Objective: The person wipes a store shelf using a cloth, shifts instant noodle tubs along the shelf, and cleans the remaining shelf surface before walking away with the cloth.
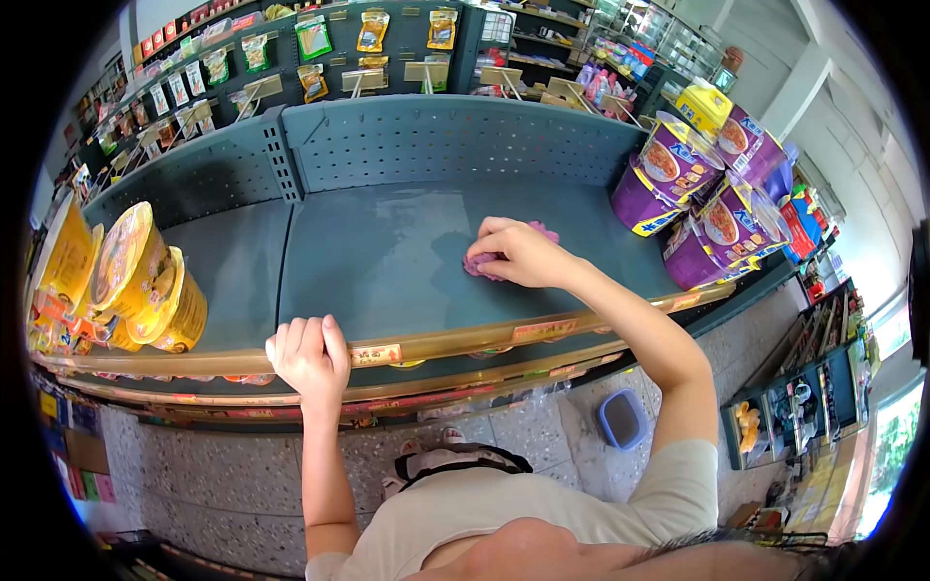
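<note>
"Under my right hand (528, 257): purple cloth (473, 264), bunched against the shelf board (378, 281)."

"State of the fingers?"

"Right: closed, thumb and fingertips gripping the cloth. Another bit of it shows past the knuckles, on the far side. Left hand (312, 358): fingers bent, resting on the front rail (455, 345). Whether they squeeze it, I cannot tell."

"Surface around the cloth?"

"Darker patch (444, 256) just left of my right fingertips, irregular in outline. Farther out from them, a perforated back panel (407, 145), upright."

"Stock on either side of your fingers?"

"Right of my right hand, apart from it: purple tubs (668, 163), stacked, with a yellow container (702, 108) on top. Left of my left hand, also apart: yellow tubs (126, 261), grouped on the board."

"Anything lower than the fingers?"

"One item noted. Blue bin (622, 420) on the floor, below the level of both hands and well apart from them. It stands nearer my body than the right fingertips do, off to their right."
</note>
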The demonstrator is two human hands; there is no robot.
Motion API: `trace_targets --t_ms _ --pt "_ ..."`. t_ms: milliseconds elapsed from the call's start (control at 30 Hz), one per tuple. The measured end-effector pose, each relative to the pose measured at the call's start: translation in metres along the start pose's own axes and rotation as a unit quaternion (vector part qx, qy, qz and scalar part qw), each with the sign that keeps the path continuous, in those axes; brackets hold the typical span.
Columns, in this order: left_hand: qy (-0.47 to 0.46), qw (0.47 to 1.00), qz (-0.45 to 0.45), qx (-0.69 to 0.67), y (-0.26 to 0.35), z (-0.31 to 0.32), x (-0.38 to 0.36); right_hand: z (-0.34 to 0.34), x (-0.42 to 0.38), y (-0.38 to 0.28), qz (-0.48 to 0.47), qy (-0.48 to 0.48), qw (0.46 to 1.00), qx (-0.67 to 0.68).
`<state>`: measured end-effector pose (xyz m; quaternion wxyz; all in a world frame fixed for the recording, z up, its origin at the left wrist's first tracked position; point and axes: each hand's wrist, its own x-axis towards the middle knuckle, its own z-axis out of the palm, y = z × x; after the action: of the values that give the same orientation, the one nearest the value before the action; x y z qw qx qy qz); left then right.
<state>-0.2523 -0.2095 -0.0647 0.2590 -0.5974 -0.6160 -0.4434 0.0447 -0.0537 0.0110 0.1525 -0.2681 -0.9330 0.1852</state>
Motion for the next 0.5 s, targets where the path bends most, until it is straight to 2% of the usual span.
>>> trace_targets --t_ms 333,500 --pt "0.010 1.000 0.002 0.015 -0.002 0.003 0.000 -0.013 -0.015 0.000 0.011 -0.039 0.999 0.002" --pt "0.016 1.000 0.002 0.011 -0.002 0.004 -0.001 -0.007 0.012 0.004 0.033 0.000 0.999 0.026"
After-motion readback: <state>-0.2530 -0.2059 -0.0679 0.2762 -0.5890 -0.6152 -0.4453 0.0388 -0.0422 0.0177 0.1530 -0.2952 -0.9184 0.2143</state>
